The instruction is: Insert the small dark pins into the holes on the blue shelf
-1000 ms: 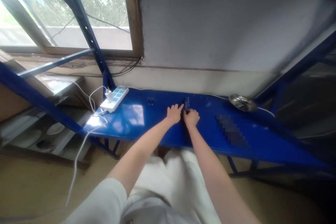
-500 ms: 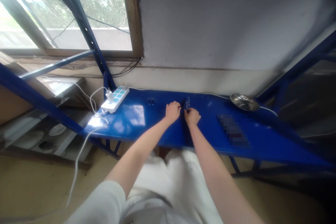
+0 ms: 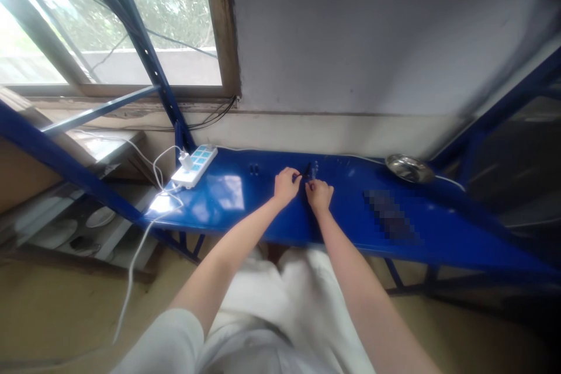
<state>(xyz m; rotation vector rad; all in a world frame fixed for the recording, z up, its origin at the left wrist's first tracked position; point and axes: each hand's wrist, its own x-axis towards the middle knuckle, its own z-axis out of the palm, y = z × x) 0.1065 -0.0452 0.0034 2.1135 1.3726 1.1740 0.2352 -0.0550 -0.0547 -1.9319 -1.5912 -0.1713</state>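
A small clear strip is seen on the blue table, by the bent fingers of the right hand. The left hand is curled near a dark thing. Whether anything is gripped cannot be told.

Daylight from the window glared off the tabletop beyond the left hand; far past the right hand, shadow lay blurred.

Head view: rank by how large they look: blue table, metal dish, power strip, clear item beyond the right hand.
Blue table
Metal dish and power strip: too alike to rank
Clear item beyond the right hand
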